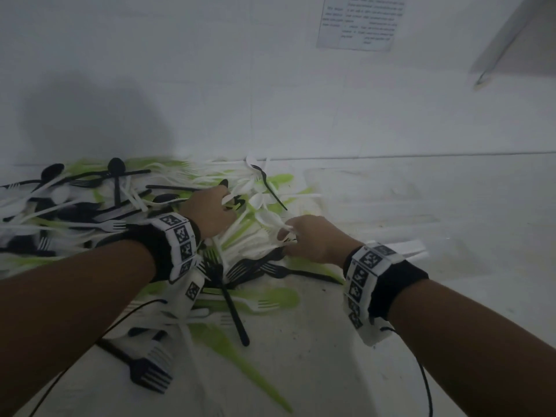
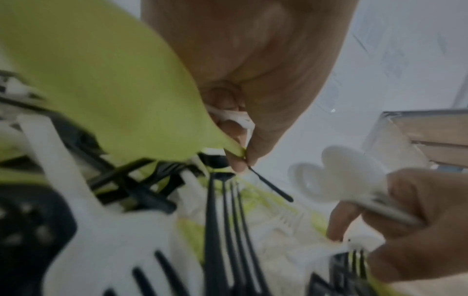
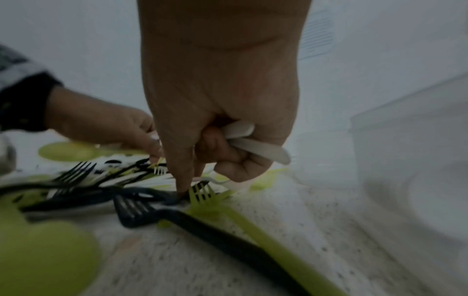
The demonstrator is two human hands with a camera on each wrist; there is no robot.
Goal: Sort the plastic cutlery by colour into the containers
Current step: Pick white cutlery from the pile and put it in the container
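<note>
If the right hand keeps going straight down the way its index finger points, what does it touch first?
Most likely the black fork lying in the pile: the right hand, gripping white spoons, has its index fingertip right at that fork, beside a green fork. Whether it already touches is unclear.

Cutlery heap lies on the counter, spreading from centre to 9 o'clock. Containers stand at 3 o'clock, just beside it. Wall rises behind at 12 o'clock, bearing a notice.
</note>
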